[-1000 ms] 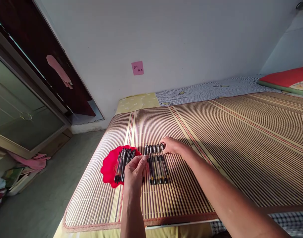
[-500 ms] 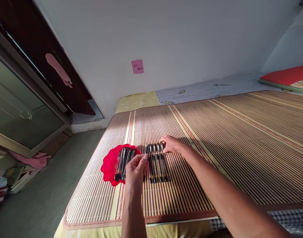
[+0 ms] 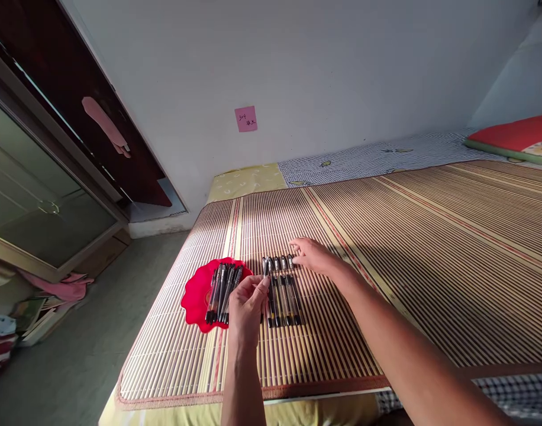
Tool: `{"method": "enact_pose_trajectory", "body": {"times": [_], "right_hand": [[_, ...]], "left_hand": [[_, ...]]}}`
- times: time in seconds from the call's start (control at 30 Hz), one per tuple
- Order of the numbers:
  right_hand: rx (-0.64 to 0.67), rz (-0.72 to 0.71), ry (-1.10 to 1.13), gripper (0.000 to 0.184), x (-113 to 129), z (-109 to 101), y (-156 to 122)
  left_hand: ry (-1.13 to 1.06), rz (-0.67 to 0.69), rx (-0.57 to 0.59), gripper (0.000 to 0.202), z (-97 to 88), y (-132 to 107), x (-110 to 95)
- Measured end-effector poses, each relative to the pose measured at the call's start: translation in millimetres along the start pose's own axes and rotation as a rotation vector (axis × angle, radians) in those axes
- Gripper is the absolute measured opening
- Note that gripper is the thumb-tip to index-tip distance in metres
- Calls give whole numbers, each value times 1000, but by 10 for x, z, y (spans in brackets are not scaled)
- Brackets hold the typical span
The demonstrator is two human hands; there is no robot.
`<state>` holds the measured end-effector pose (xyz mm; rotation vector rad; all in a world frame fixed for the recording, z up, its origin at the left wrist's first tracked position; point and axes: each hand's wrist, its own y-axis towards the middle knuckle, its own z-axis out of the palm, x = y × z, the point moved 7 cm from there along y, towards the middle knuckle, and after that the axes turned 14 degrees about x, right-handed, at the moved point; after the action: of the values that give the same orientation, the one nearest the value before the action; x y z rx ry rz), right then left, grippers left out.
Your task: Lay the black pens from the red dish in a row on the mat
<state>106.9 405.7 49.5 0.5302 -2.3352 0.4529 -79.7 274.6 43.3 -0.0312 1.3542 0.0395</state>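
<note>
My left hand (image 3: 248, 300) pinches a black-capped gel pen (image 3: 265, 268) between thumb and fingers, at the left end of a row of similar pens (image 3: 284, 296). Those lie side by side on the bamboo mat, caps pointing to the wall. Just beyond the row's right end is my right hand (image 3: 310, 254), its fingers apart and holding nothing, close to the cap of the last pen. To the left, a red scalloped plate (image 3: 193, 299) carries a bunch of several more black pens (image 3: 222, 290). My left hand hides part of the plate's right side.
The bamboo mat (image 3: 386, 236) covers a bed against a white wall (image 3: 342, 77) bearing a pink note (image 3: 246, 119). A red cushion (image 3: 515, 136) lies at the far right. Left of the bed are grey floor (image 3: 102, 307) and a glass-panelled cabinet (image 3: 35, 189).
My right hand has drawn slightly right, off the pen caps, and its fingers have parted. My left hand has shifted a little right with its pen, nearer the row.
</note>
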Motion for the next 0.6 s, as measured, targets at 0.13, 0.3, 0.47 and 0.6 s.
{"method": "enact_pose_trajectory", "body": {"times": [0.13, 0.3, 0.47, 0.6], "right_hand": [[-78, -260, 475, 23, 318, 60, -400], [-127, -327, 833, 42, 503, 322, -666], [-247, -297, 867, 42, 443, 326, -685], [-299, -313, 872, 43, 390, 305, -659]], "left_hand": [[9, 75, -6, 37, 71, 7, -25], [204, 161, 11, 24, 233, -35, -108], [408, 204, -63, 14, 304, -87, -222], [457, 198, -33, 13, 349, -82, -252]]}}
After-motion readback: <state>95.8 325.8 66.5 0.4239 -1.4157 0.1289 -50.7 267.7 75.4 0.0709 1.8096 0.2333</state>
